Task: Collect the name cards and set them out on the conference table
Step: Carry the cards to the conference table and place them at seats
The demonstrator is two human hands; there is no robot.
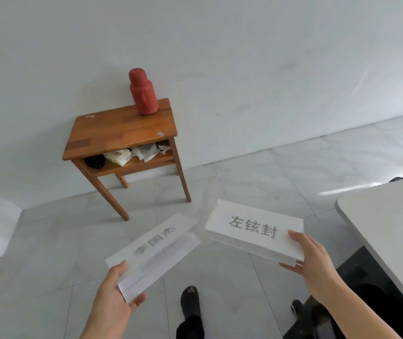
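Carrying one card per hand, head view: the left hand (112,299) is closed on the near end of a clear acrylic name card (154,253), its lettering upside down to the wearer. The right hand (313,263) pinches the right end of a white tent-fold name card (254,230), print facing up, likely to check the name. Both hang over the tiled floor (244,187); the pale conference bench (391,223) waits to the right. Behind stands a small wooden side bench (112,133) with a red flask (143,94).

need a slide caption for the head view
Each hand holds a name card, left hand and right hand, between a wooden side table and the conference table.
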